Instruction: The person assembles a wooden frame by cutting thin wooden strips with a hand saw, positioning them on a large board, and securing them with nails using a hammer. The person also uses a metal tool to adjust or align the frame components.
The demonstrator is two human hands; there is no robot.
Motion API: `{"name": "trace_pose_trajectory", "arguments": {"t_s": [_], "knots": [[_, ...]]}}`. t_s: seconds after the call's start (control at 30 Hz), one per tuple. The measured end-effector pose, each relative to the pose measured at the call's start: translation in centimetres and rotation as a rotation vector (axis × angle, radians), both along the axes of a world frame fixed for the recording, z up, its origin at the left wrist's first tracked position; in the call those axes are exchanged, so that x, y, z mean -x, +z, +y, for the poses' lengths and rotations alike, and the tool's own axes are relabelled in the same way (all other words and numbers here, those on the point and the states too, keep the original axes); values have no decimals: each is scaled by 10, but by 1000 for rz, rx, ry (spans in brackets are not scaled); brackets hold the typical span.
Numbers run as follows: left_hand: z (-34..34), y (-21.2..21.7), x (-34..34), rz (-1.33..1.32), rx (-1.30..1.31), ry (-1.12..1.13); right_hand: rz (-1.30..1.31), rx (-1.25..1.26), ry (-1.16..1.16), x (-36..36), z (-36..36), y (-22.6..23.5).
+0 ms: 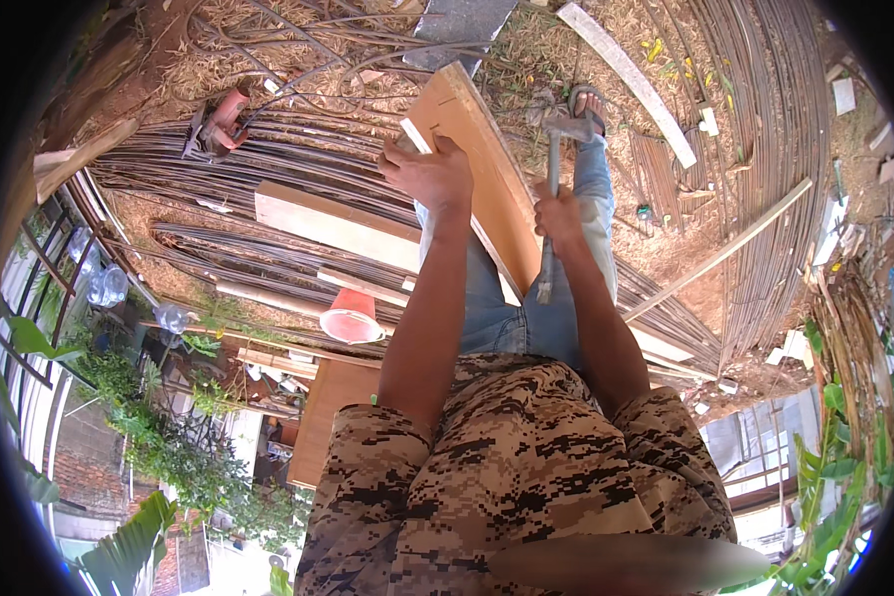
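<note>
A long wooden board with a brown face and pale edge strips [494,204] stands between my legs, slanting away toward the far side. My left hand [429,177] is curled over its left edge, with the thumb on the brown face. Thin dark marks, perhaps nails, show on the face beyond that thumb. My right hand [558,214] grips the handle of a hammer [553,159]. The hammer's head points away from me, beside the board's right edge and near my sandalled foot [587,104].
Bundles of long steel bars [298,149] cover the ground on both sides. A red circular saw [219,124] lies at the far left. Nearer are a pale timber beam [333,223] and a red bucket [350,316]. A whitish plank [631,79] lies at the far right.
</note>
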State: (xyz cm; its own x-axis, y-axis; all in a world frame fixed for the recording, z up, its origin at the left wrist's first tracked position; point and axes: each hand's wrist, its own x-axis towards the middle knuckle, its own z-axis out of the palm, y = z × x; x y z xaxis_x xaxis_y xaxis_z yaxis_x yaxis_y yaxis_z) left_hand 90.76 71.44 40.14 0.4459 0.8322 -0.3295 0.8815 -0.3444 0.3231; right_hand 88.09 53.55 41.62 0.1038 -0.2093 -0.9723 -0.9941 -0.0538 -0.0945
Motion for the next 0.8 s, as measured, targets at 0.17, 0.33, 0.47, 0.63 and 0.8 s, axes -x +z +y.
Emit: {"name": "trace_pose_trajectory", "arguments": {"t_s": [0.17,0.33,0.47,0.63,0.8], "knots": [[-6,5,-2,-66,-6,15,-54,-58,423,54,20,16],[8,24,3,-157,13,152,-196,-125,798,43,13,22],[-3,37,-7,-121,144,227,-402,-257,969,30,16,43],[14,36,3,-123,234,248,-373,-246,1339,29,38,41],[40,38,15,-138,279,202,-318,-16,1879,56,73,23]]}}
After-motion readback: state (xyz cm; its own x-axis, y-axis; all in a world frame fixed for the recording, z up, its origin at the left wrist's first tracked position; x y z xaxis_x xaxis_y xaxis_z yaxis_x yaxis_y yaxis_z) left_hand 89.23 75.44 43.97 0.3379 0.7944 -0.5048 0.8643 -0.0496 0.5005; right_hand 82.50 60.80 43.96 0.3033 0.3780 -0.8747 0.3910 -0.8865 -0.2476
